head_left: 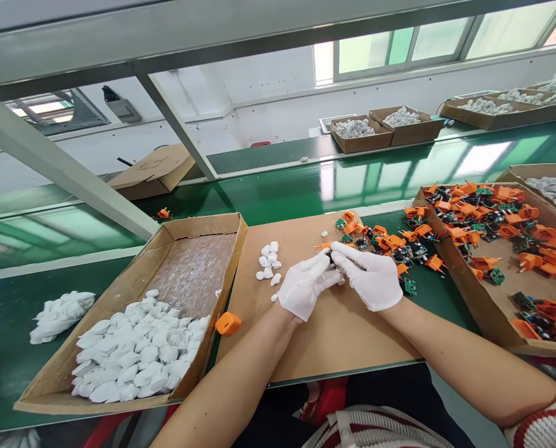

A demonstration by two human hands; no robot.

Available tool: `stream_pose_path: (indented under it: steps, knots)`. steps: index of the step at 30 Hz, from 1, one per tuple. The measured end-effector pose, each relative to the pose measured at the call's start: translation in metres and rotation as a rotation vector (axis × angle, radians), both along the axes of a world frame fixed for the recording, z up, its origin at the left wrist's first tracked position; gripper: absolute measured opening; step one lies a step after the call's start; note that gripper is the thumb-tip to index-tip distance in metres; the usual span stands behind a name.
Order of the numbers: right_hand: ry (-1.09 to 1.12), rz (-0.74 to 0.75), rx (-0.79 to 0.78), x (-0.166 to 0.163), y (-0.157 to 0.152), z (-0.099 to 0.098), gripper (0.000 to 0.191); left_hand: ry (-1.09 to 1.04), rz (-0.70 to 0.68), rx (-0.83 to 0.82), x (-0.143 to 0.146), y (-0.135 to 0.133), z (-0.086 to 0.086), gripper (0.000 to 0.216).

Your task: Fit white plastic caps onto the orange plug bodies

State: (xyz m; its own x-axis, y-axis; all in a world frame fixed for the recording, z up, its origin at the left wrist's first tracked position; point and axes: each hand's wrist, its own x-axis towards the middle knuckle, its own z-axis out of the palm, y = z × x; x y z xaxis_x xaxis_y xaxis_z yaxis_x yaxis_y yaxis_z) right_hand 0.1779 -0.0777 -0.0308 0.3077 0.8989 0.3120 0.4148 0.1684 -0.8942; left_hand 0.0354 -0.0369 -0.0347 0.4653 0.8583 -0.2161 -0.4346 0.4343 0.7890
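My left hand (303,285) and my right hand (369,277), both in white gloves, meet over a brown cardboard sheet (315,351). Their closed fingers pinch a small plug with a circuit board (331,260), mostly hidden; a dark part shows between the fingertips and a bit of orange behind them. Left of my left hand lies a small group of white putty-like lumps (268,258). Beyond and right of my right hand spread several loose orange plugs with green circuit boards (390,241). An orange plug casing (227,323) sits at the sheet's left edge.
On the left stands a cardboard tray (240,246) holding many white lumps (142,348), with a crumpled white cloth (62,316) beside it. A right-hand tray (462,283) holds orange plugs. Behind runs a green conveyor (278,190); more boxes (362,144) stand beyond. A slanted metal post (73,165) rises left.
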Motion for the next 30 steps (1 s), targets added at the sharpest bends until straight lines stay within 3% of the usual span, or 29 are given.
stream_pose_path:
  steps: [4,9,21,24,28,30]
  knots:
    - [-0.033,0.118,-0.017,0.0,-0.004,-0.001,0.043,-0.047,-0.051,0.009,-0.004,0.003,0.004,0.04]
    - [-0.279,0.314,0.023,0.001,-0.013,0.008,0.056,-0.053,-0.022,0.083,-0.005,0.004,0.004,0.033]
    - [-0.653,0.243,0.051,-0.01,-0.012,-0.009,0.067,-0.054,0.093,0.053,0.004,-0.003,0.005,0.039]
    - [-0.543,0.276,0.034,-0.013,-0.013,-0.006,0.068,-0.056,0.07,0.062,0.001,0.001,0.002,0.037]
    - [-0.048,0.465,-0.144,-0.005,-0.009,0.003,0.062,-0.047,-0.034,0.043,-0.009,0.011,0.001,0.028]
    - [0.17,0.481,-0.206,0.001,-0.006,0.007,0.057,-0.055,-0.075,0.011,-0.012,0.013,0.001,0.024]
